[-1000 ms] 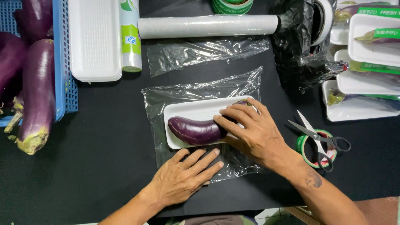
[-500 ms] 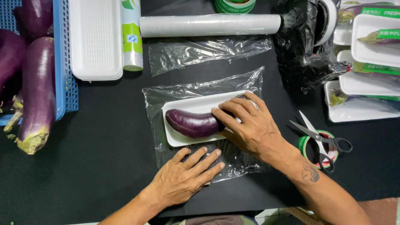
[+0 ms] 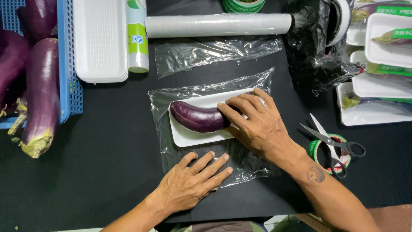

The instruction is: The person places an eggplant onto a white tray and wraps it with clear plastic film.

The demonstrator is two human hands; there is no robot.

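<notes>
A purple eggplant [image 3: 197, 118] lies lengthwise in a white foam tray [image 3: 189, 137]. The tray sits on a sheet of clear plastic wrap [image 3: 253, 165] spread over the black table. My right hand [image 3: 257, 122] covers the eggplant's right end, fingers curled over it and the tray. Pressed flat on the wrap just below the tray is my left hand [image 3: 193, 180], its fingers spread and holding nothing.
A roll of wrap [image 3: 219, 25] and a loose wrap piece [image 3: 206, 53] lie behind. A stack of foam trays [image 3: 98, 41] and a blue basket [image 3: 66, 60] with eggplants [image 3: 40, 94] are at left. Scissors [image 3: 332, 141] rest on a tape roll [image 3: 319, 148] at right, near wrapped trays [image 3: 377, 86].
My right hand and the eggplant under it shifted slightly left on the tray. My left hand stays flat on the wrap.
</notes>
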